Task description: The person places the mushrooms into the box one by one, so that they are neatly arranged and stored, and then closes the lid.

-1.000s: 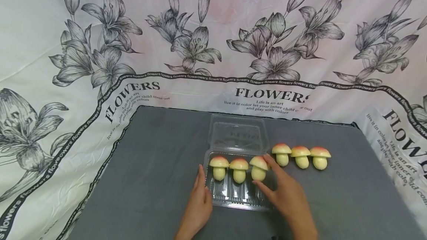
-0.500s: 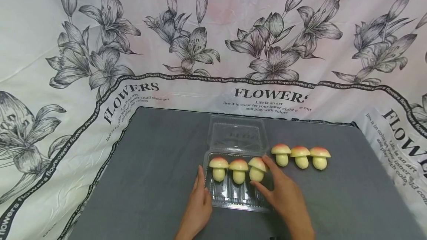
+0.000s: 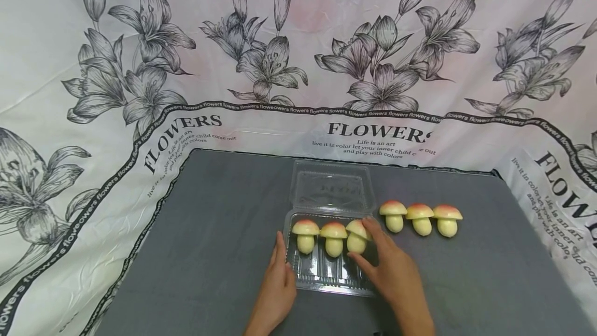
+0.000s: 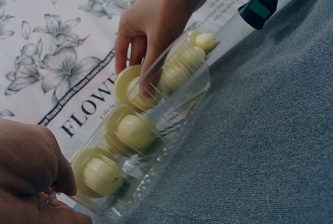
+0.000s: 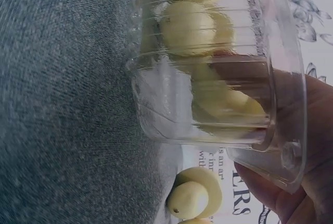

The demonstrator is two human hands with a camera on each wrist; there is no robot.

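Observation:
A hinged clear plastic container (image 3: 326, 276) lies open, its lid (image 3: 332, 188) folded back. My left hand (image 3: 278, 287) holds its left rim, thumb and fingers pinching the edge in the left wrist view (image 4: 36, 177). Inside, a left mushroom (image 3: 306, 242) and a middle mushroom (image 3: 333, 245) sit side by side, pale yellow with reddish caps. My right hand (image 3: 396, 274) reaches over the right rim and grips a third mushroom (image 3: 356, 244), which leans with its cap to the left, close beside the middle one. Through the container wall, the right wrist view shows this mushroom (image 5: 237, 107) between the fingers.
Right of the container, three more mushrooms (image 3: 422, 226) stand in a row on the grey tabletop (image 3: 224, 232). A white flower-print cloth (image 3: 280, 131) hangs along the back and sides of the table. A dark band (image 4: 258, 5) circles the right wrist.
My right hand has shifted slightly left, bringing the third mushroom nearer the middle one. My left hand and the container have stayed in place.

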